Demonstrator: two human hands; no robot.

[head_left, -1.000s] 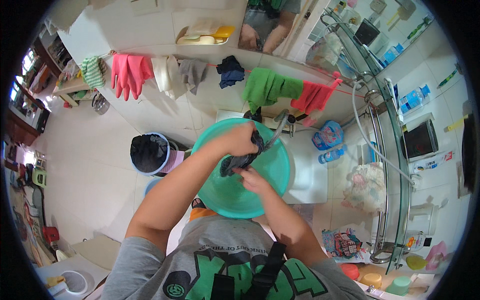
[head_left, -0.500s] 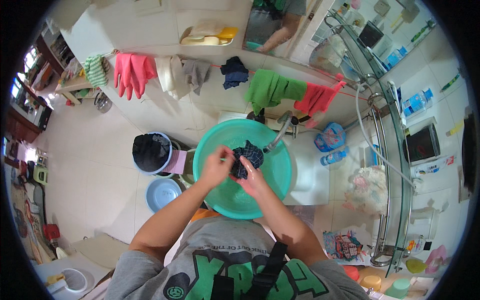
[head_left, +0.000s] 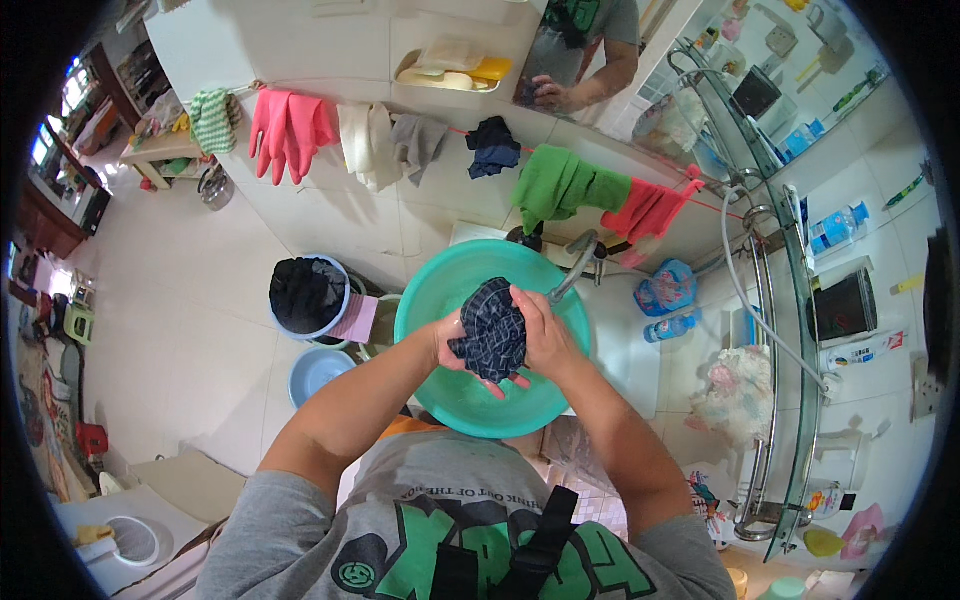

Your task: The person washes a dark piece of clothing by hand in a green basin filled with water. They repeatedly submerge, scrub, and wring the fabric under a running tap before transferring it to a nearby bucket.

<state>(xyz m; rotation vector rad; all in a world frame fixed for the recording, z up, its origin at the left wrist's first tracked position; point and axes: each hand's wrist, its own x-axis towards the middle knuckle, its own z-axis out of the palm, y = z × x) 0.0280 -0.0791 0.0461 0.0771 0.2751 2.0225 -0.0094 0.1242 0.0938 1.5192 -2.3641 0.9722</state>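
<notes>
A bunched, dark checked cloth (head_left: 490, 335) is held just above the turquoise basin (head_left: 425, 285). My left hand (head_left: 450, 345) cups it from the left and underneath, with some fingertips showing below the cloth. On its right side my right hand (head_left: 545, 335) presses against it, thumb and fingers bent around the edge. The cloth hides part of the fingers of both hands. The curved metal faucet (head_left: 575, 265) stands at the basin's far right rim.
Left of the basin, a bucket (head_left: 348, 290) holds dark clothes, with a light blue bowl (head_left: 320, 370) nearer me. Pink gloves (head_left: 288, 135) and several cloths hang on a line along the wall. To the right are a blue bottle (head_left: 670, 328) and a glass shelf (head_left: 815, 350).
My right hand has moved from beneath the cloth to its right side. My left hand, blurred before, now supports it from the left and below. The view has shifted slightly.
</notes>
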